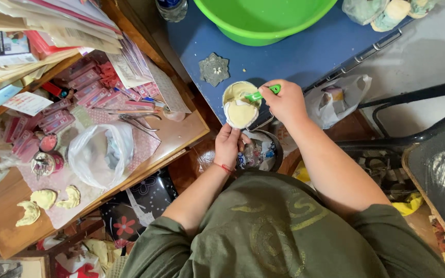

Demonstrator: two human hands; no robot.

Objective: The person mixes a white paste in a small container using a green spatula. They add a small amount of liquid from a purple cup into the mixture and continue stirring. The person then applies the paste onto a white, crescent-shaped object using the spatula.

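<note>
Starting at the far left, I see a wooden worktop (6,226) crowded with clutter: three pale yellow moulded pieces (45,198) lie near its front edge, rows of small pink packets (86,85) sit further back, and a crumpled clear plastic bag (101,152) rests in the middle, with a pair of metal pliers (137,121) just beyond it. Stacks of papers (52,23) overhang the back of that worktop. Moving toward the centre, my left hand (228,145) comes up from below, a red thread around its wrist, and its grip is closed on the lower edge of a small white cup (240,105) filled with creamy yellow paste, holding it over the edge of a blue board (294,56). On that board, just left of the cup, lies a grey star-shaped metal piece (214,68), and behind it sits a large green basin (263,20), partly cut off by the top of the view. A dark round tin (263,152) is below the cup, partly hidden by my hand. To the right of the cup, my right hand (284,102) has its grip shut around a green-handled tool (262,93), whose tip is dipped into the paste. Further right, a white plastic bag (338,98) lies on the floor beside the board, and a black metal frame (413,116) crosses the right edge.
</note>
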